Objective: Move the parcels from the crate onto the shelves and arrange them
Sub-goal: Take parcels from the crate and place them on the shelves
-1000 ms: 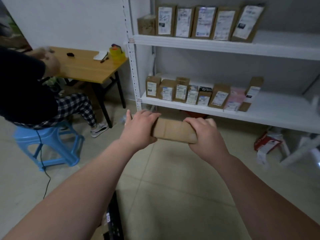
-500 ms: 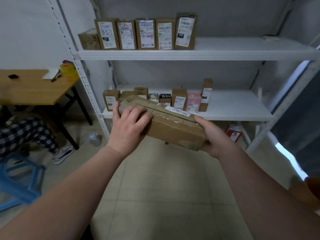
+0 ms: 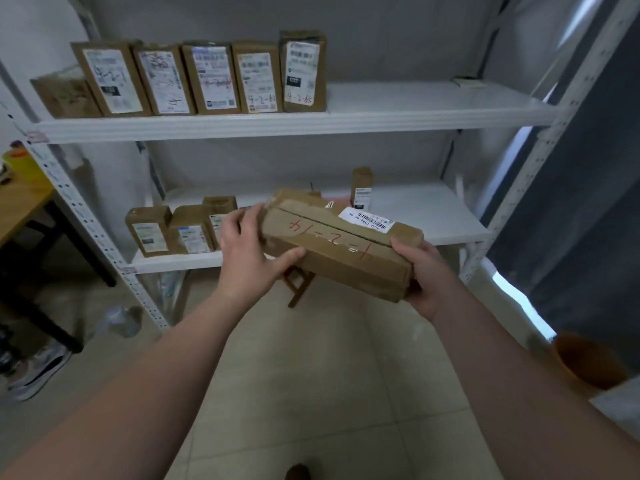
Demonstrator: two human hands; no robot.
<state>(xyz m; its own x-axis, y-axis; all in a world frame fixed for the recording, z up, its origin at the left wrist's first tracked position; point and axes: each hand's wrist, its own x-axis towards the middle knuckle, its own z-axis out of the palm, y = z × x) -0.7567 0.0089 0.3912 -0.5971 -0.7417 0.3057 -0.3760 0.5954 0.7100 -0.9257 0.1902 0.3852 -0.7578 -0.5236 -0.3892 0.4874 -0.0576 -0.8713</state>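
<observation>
**Head view.** Compared with half a second before, the camera stands closer to the shelving. The seated person's checked trousers have left the frame, and only a grey and white shoe (image 3: 38,370) remains at the left edge. The left hand (image 3: 247,258), which lay spread on top, now sits at the left end of the long brown cardboard parcel (image 3: 339,251). The parcel's top face, with red handwriting and a white barcode label (image 3: 367,220), shows more fully.

Nearest, both bare forearms reach forward over the tiled floor. The left hand grips the parcel's left end, thumb pressed along the near face and fingers curled over the far edge. The right hand (image 3: 424,275) cups the right end from below with its thumb on the top edge; its fingers are hidden under the box.

The parcel is held in the air in front of the lower white metal shelf (image 3: 433,216), tilted down to the right. It hides part of the row of small brown parcels (image 3: 173,230) standing there, and a narrow upright parcel (image 3: 361,188) shows above it. A brown wooden frame (image 3: 299,285) beneath the parcel is mostly covered. An orange-brown bin (image 3: 588,362) at the right is blurred.

Farthest, on the upper white metal shelf (image 3: 415,109), a row of labelled brown parcels (image 3: 214,77) stands at the left.
</observation>
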